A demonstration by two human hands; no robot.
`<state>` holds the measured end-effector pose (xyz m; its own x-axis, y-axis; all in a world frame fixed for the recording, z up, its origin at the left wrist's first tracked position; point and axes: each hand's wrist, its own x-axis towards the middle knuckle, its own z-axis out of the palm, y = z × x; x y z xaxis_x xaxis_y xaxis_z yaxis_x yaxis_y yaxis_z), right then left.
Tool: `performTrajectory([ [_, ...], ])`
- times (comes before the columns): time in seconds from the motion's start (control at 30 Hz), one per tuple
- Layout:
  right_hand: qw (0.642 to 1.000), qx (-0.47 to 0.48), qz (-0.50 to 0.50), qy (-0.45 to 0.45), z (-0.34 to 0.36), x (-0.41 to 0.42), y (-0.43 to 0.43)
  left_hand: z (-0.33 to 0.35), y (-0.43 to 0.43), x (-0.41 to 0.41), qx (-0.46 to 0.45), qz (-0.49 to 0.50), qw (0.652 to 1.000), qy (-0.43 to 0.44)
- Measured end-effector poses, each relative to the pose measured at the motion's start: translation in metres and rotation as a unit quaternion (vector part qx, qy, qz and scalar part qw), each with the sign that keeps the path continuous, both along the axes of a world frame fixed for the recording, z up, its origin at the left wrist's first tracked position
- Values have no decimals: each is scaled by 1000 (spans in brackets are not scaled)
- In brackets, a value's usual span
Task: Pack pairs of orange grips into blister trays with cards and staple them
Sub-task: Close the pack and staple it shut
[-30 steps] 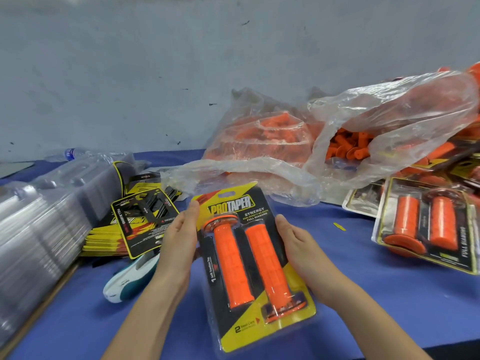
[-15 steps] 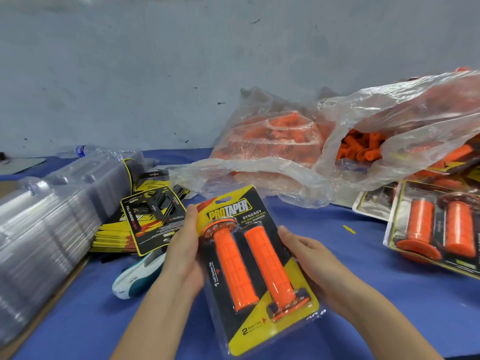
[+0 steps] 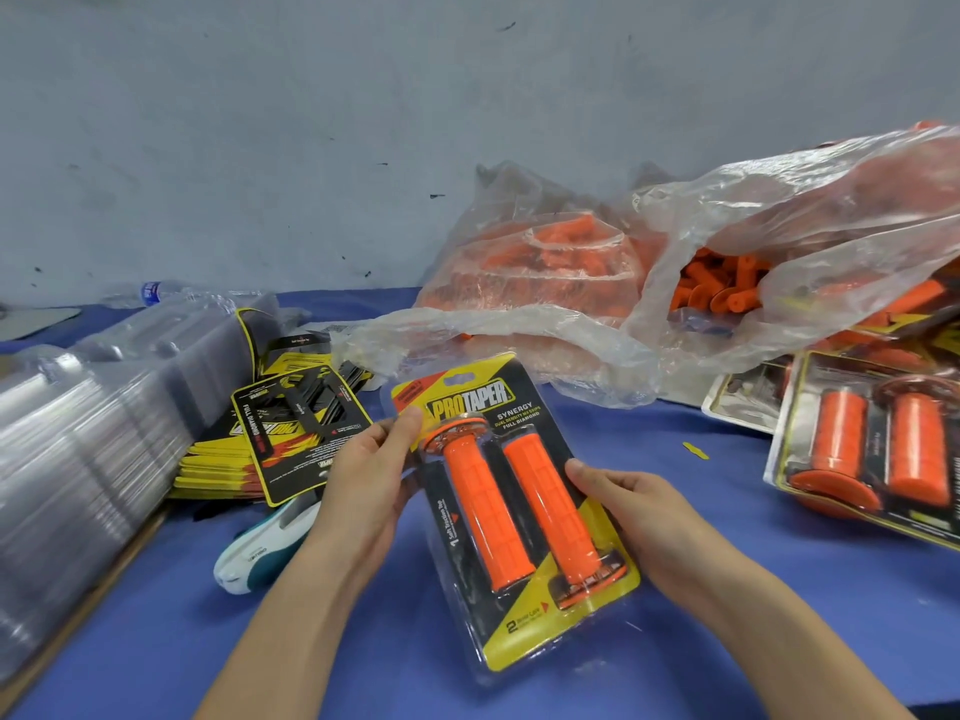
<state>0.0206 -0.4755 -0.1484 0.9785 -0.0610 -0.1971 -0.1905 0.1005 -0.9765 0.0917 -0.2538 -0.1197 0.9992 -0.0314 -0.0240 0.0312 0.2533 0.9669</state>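
Blister pack (image 3: 519, 517); rear face hidden

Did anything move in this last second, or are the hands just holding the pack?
Barely anything. The left hand and right hand still grip the pack by its sides, and it hardly shifts. The stapler, cards and bags lie as before.

Left grip (image 3: 363, 485) and right grip (image 3: 641, 517) both curled, apparently pinching; forearms converge.

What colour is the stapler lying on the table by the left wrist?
White and teal stapler, clearest in the head view.
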Motion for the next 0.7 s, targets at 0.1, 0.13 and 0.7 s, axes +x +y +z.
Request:
performTrajectory([
  [0.1, 1000, -21, -9, 0, 0, 0, 1, -2, 2, -1, 44, -3, 999, -21],
  [0.13, 1000, -28, -12, -3, 0, 0, 1, -2, 3, -1, 58, -3, 998, -24],
  [0.7, 996, -68, -40, -49, 1, 1, 7, -3, -2, 0, 14, -13, 999, -31],
])
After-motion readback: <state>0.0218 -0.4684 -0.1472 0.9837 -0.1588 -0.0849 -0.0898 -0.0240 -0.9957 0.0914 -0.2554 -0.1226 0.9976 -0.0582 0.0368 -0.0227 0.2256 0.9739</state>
